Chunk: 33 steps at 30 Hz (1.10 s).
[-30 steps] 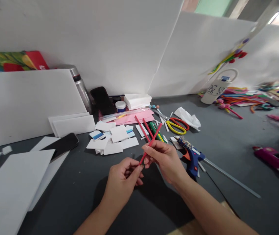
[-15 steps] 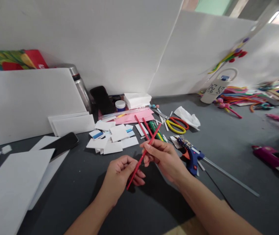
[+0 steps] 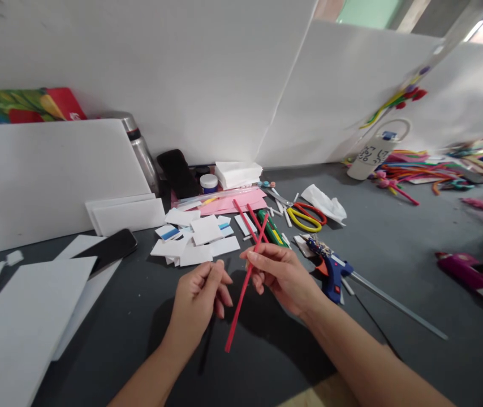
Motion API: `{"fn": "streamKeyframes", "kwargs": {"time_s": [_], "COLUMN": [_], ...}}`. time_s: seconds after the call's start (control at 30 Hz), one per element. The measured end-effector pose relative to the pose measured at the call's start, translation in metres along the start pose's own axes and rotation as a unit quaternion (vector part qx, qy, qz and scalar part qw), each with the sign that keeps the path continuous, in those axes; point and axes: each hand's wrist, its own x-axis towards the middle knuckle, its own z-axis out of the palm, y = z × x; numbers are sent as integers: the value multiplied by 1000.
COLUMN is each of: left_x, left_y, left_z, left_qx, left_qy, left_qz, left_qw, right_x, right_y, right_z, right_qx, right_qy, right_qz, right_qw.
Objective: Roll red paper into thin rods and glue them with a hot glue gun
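Note:
A thin, straight red stick point(image 3: 241, 299) slants between my hands, its lower end pointing toward me. My right hand point(image 3: 284, 274) pinches it near its upper part, between thumb and fingers. Just left of the stick is my left hand point(image 3: 201, 297), apart from it, with loosely curled fingers and nothing visible in them. Two similar red sticks point(image 3: 241, 215) lie on the table beyond, beside a green cutter point(image 3: 272, 229). White card pieces point(image 3: 205, 230) are piled behind my left hand.
At right are a blue glue gun point(image 3: 335, 277) with a long clear glue stick, a magenta glue gun point(image 3: 474, 277) and scissors point(image 3: 307, 219). A phone point(image 3: 116, 249) and white boards point(image 3: 33, 316) lie left. A bottle point(image 3: 372, 155) stands before bundled pipe cleaners point(image 3: 423, 169).
My left hand has let go of the red stick and drawn slightly left. The stick has tilted steeper and slid lower in my right hand, which stays in about the same place.

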Motion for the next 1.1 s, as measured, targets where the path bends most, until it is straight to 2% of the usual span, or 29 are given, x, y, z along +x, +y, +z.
{"fn": "streamKeyframes", "kwargs": {"time_s": [0.13, 0.3, 0.37, 0.43, 0.53, 0.77, 0.9, 1.1], "left_x": [0, -1, -2, -2, -2, -4, -5, -1], "left_y": [-1, 3, 4, 4, 3, 9, 8, 2], "left_z": [1, 2, 3, 4, 4, 2, 2, 1], "left_qx": [48, 18, 30, 62, 103, 95, 115, 48], "left_qy": [-7, -99, -116, -111, -90, -115, -96, -60], "left_qz": [17, 44, 66, 90, 92, 93, 91, 22], "left_qw": [999, 994, 991, 988, 986, 984, 984, 997], "right_x": [-1, -1, -1, 0, 0, -2, -3, 0], "right_y": [1, 5, 6, 7, 7, 8, 8, 9], "right_z": [3, 3, 4, 5, 6, 8, 8, 5], "right_qx": [-2, -28, -36, -44, -54, -49, -37, -24], "right_qy": [-10, -10, -6, -5, -5, -23, -18, -6], "right_qz": [-3, -19, -22, -24, -30, -29, -17, -5], "right_qw": [1000, 999, 999, 999, 998, 998, 999, 1000]}}
